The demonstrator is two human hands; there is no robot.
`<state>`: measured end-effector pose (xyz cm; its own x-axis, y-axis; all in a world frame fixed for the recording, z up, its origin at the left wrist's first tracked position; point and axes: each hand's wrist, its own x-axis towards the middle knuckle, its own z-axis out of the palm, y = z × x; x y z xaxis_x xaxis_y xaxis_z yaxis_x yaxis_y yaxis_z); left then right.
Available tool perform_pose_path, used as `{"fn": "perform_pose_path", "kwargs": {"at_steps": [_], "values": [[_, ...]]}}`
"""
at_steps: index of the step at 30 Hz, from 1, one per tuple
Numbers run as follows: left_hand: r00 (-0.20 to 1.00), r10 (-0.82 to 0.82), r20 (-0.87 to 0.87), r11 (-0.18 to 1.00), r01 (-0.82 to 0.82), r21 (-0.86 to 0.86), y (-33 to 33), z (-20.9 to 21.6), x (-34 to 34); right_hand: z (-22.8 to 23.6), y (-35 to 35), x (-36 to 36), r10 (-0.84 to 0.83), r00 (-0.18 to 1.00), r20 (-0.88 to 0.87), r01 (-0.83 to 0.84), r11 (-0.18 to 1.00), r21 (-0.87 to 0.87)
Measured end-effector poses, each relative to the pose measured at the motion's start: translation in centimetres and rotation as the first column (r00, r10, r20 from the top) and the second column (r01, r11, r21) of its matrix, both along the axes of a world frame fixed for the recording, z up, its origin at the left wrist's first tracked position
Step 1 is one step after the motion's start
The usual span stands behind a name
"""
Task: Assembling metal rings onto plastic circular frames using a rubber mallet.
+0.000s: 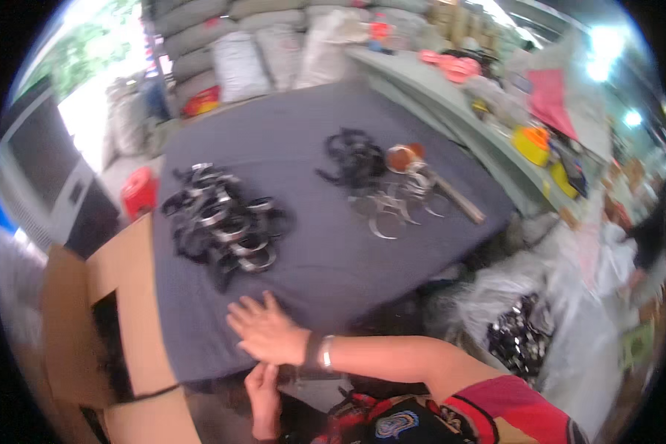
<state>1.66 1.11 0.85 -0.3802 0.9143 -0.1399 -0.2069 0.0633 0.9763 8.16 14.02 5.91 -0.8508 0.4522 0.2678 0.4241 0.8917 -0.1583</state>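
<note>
My right hand point(265, 331) lies with its fingers spread over the near edge of a dark grey cloth-covered table point(311, 281). A dark band and a silver bracelet point(325, 353) circle that wrist. Just below, my left hand point(263, 386) is closed, its fingertips by the right wrist; whatever it pinches, if anything, is too small to make out. Beyond the right hand sits a heap of black and shiny silver curved bands point(229, 226). Farther right are a pile of black bands point(353, 157), loose silver half-rings point(387, 216) and a stick-like pale handle point(459, 198) beside a brown round object point(401, 157).
An open cardboard box point(137, 311) stands against the table's left side, with a red stool point(138, 192) behind it. At the right is a clear plastic bag point(522, 333) of black shiny pieces. A long cluttered ledge point(422, 81) borders the far right; stacked sacks point(240, 66) line the back.
</note>
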Motion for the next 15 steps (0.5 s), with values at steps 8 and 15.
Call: {"fn": "perform_pose_path", "kwargs": {"at_steps": [8, 15], "values": [[0.996, 0.059, 0.073, 0.997, -0.063, 0.053, -1.5, -0.5, -1.0, 0.5, 0.6, 1.0, 0.293, 0.954, -0.060, -0.299, 0.922, -0.247], [0.961, 0.161, 0.224, 0.940, -0.218, 0.263, 2.2, 5.9, -0.6, 7.0, 4.6, 6.8, 0.282, 0.953, -0.111, -0.300, 0.830, -0.471]]}}
